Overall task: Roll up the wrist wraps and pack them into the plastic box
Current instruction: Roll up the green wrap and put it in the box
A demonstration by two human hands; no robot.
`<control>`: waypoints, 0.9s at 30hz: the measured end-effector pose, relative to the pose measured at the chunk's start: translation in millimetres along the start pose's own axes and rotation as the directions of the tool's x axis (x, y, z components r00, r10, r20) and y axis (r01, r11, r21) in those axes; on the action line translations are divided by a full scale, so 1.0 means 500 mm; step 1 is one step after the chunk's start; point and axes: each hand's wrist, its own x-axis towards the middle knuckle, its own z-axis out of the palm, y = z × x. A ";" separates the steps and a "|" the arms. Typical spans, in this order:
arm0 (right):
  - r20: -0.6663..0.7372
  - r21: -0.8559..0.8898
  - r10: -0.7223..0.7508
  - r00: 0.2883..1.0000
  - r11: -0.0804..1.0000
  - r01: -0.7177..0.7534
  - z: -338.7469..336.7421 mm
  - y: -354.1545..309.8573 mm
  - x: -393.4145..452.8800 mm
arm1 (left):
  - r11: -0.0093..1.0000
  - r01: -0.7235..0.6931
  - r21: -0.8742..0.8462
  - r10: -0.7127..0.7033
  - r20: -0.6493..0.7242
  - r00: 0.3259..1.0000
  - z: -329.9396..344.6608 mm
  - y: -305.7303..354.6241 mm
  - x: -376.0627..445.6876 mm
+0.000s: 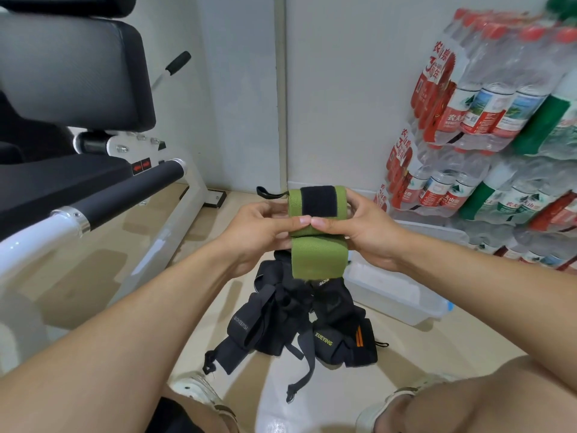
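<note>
A green wrist wrap [318,254] with a black velcro patch and a black thumb loop is held in front of me above the floor. My left hand [265,226] grips its left side, and my right hand [365,226] grips its right side. Both thumbs press on the front, tips nearly touching. The lower end of the wrap hangs free. Below it, a pile of black wrist wraps [299,326] lies on the floor. A clear plastic box [396,295] sits on the floor to the right of the pile, partly hidden by my right forearm.
A gym machine [93,189] with a white frame and black pads fills the left side. Shrink-wrapped packs of water bottles [487,126] are stacked against the wall at the right. My knees and shoes show at the bottom edge. The floor is glossy beige tile.
</note>
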 end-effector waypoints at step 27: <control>0.107 0.142 0.189 0.976 0.969 -0.203 -0.011 -0.002 0.001 | 0.979 0.135 -0.153 -0.129 0.045 0.991 -0.015 -0.008 0.013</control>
